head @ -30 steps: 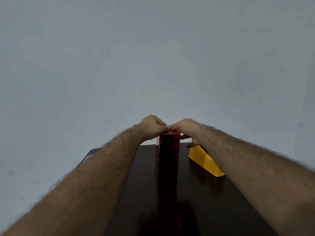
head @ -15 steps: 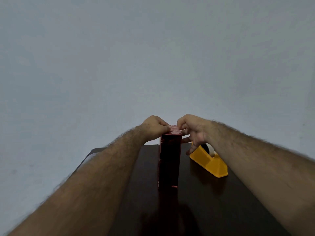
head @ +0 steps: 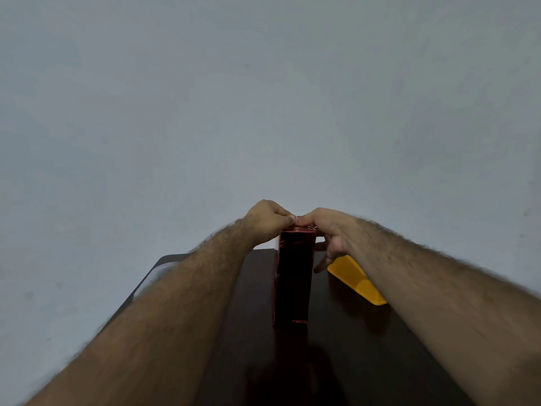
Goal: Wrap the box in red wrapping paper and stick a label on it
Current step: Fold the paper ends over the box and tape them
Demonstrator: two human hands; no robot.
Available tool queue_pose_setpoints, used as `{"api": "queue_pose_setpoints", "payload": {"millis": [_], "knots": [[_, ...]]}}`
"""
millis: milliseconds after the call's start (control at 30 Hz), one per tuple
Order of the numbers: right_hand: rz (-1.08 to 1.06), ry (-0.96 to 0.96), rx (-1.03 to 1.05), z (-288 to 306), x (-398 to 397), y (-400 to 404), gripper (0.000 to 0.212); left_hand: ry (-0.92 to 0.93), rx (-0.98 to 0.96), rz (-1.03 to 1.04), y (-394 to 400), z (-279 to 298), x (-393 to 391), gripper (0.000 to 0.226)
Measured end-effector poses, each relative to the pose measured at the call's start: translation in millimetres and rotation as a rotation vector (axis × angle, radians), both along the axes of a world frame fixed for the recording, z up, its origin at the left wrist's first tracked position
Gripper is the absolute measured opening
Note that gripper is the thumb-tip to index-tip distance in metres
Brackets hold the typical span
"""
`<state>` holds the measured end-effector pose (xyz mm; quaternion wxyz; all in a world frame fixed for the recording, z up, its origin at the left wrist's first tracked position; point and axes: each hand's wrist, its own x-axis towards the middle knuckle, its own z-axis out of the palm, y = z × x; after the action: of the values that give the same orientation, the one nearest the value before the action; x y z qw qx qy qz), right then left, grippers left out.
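Though upright, box (head: 294, 276) top hand-hidden.

I see both hands meeting atop the upright red-wrapped box (head: 294, 276): left hand (head: 268, 219) and right hand (head: 329, 230) pinch the paper there; a yellow tape dispenser (head: 355, 279) sits just right of the grip.
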<state>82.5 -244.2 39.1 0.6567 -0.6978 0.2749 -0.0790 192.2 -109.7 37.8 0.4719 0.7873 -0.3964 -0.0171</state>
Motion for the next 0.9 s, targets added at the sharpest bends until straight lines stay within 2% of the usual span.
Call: {"api": "queue_pose_setpoints", "payload": {"millis": [200,300,433,533,667,767,900], "knots": [[0.013,-0.049,-0.026,-1.2,-6.8,0.9,0.012,0.010,-0.086,-0.065,4.8,-7.1,-2.0,0.018],[-0.020,-0.056,-0.025,-3.6,-7.3,-1.2,0.016,-0.017,-0.172,-0.008,3.6,-11.5,-2.1,0.028],[-0.061,-0.106,-0.047,-9.3,-10.4,-4.9,0.018,0.119,-0.212,-0.053,7.1,-13.3,-10.1,0.023],[-0.070,-0.131,-0.034,-11.5,-9.7,-10.6,0.020,0.152,-0.098,-0.143,12.7,-13.5,-14.9,0.051],[0.041,-0.080,0.006,-6.6,-1.6,-17.4,0.024,0.153,0.076,-0.268,19.1,-10.0,-15.4,0.105],[0.009,-0.102,-0.024,-4.0,0.8,-16.1,0.023,0.059,0.183,-0.232,20.8,-13.6,-11.6,0.116],[-0.251,-0.329,-0.035,-11.7,1.7,-14.5,0.016,-0.038,0.108,-0.097,14.2,-23.9,-11.8,0.107]]}}
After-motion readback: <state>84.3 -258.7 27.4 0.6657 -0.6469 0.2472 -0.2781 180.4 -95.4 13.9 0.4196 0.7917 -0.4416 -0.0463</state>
